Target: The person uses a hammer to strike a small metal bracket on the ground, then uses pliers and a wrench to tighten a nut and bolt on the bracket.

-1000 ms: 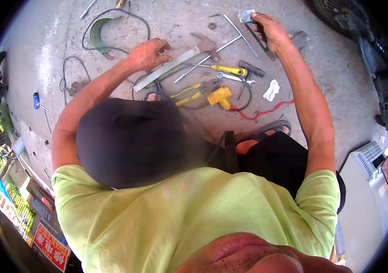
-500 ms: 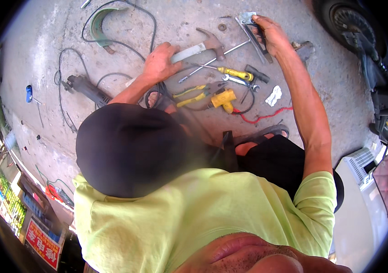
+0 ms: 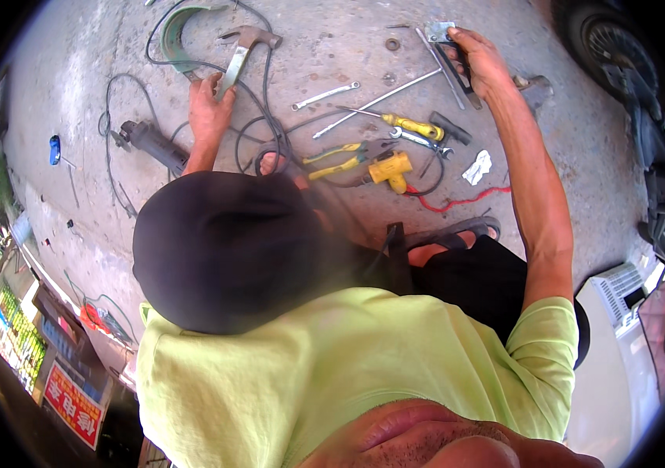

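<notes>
My left hand (image 3: 211, 104) is closed around the lower handle of a claw hammer (image 3: 240, 54), beside a curved green metal piece (image 3: 172, 48). My right hand (image 3: 480, 66) grips a black-handled piece with a pale metal plate (image 3: 439, 32), above a slim metal bar (image 3: 449, 86). Between my hands lie a ring wrench (image 3: 324, 95), a long T-bar (image 3: 379, 102), a yellow-handled screwdriver (image 3: 406, 125), an open-end wrench (image 3: 418, 139), a black tool (image 3: 451, 128), yellow-handled pliers (image 3: 336, 161) and a yellow plug-like piece (image 3: 389, 168). Some finger detail is too small to make out.
A corded grinder (image 3: 151, 146) lies left among looped cables, near a blue-handled tool (image 3: 54, 150). A crumpled white scrap (image 3: 477, 167) and red wire (image 3: 457, 200) lie right. A wheeled vehicle (image 3: 605, 54) and a white panel (image 3: 617, 351) line the right side; a sign stands lower left.
My left hand has closed on the hammer and carried it up and leftward, uncovering the ring wrench. The grinder shows more fully. My right hand still grips its piece, slightly shifted.
</notes>
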### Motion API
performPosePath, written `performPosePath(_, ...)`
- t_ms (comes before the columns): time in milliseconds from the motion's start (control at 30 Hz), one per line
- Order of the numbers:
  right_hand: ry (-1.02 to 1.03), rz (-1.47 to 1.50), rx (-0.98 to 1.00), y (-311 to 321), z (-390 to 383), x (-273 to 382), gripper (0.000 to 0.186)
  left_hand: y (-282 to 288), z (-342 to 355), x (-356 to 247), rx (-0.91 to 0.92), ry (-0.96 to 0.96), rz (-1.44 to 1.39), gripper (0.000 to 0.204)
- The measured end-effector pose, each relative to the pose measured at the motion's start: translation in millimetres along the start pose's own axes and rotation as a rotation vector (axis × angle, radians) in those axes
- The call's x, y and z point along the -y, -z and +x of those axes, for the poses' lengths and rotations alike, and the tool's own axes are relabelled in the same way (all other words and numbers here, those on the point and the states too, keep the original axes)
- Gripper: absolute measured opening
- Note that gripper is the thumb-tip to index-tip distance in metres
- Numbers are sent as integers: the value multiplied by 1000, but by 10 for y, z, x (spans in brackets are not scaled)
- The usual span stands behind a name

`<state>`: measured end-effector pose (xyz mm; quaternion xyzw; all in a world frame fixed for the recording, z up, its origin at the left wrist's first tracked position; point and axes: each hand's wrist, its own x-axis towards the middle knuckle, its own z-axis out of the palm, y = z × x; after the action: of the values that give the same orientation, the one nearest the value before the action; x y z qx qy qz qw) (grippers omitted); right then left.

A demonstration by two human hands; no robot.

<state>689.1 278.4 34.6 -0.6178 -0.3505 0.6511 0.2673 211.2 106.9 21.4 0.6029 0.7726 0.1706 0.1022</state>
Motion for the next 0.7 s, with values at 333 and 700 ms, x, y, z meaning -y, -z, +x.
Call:
performPosePath(333,1,19,20,-46,12,29,29,-262,-139,-1170,473,-349,-154,24)
performPosePath(700,4,4,34,34,23,-43,30,-430,-158,-1034,502,-235,-98,15)
